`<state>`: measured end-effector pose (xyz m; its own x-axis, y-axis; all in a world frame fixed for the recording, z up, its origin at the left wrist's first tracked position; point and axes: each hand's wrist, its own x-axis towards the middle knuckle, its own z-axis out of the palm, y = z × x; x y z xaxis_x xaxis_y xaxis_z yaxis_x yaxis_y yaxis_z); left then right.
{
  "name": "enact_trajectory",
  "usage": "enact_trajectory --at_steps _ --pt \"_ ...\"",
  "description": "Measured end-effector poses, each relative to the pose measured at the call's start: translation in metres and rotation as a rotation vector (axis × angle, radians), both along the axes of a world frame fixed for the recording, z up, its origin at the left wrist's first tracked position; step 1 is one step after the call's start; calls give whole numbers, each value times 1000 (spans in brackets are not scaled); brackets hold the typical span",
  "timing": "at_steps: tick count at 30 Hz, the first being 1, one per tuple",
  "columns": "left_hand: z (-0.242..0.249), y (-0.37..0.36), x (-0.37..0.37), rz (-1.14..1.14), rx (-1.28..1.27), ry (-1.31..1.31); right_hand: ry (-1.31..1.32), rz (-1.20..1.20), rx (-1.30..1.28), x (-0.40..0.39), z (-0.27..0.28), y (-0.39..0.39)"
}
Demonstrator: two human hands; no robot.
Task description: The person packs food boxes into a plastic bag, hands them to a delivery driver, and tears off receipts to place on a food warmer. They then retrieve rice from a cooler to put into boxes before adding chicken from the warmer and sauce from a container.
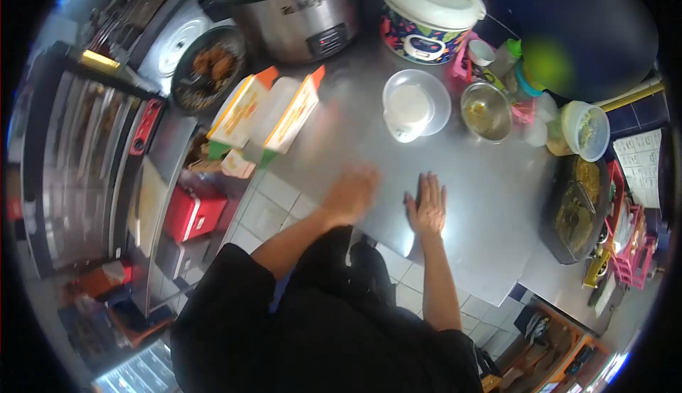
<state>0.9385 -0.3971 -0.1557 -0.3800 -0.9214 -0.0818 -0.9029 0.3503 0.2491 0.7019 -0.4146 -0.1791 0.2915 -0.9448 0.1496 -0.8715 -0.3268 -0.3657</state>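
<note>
Palm down on the steel counter (472, 197), my right hand (428, 206) lies flat with its fingers stretched out and holds nothing I can see. My left hand (353, 195) is over the counter's front edge, smeared by motion, so its fingers cannot be made out. Beyond both hands stands a clear plastic bowl (442, 98) with a white cup-like container (410, 109) in it. To its right is a metal bowl (486, 112) with yellowish remains inside. An open white and orange food box (293, 112) sits at the counter's left edge.
At the back stand a slow cooker (291, 20) and a patterned lidded pot (426, 34). A dark pan (208, 66) with fried pieces is at left. Tubs, bottles and a black tray (575, 215) line the right side. A dark round blurred shape (597, 30) hangs upper right.
</note>
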Motion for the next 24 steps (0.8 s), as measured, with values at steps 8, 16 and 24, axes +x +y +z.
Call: enact_trajectory --at_steps 8,16,24 --pt "10 174 39 489 -92 832 267 92 -44 87 -11 77" --pt "-20 246 135 1374 75 1711 -558 720 637 271 119 175" --pt "152 364 275 1122 -464 2021 -229 927 588 456 44 264"
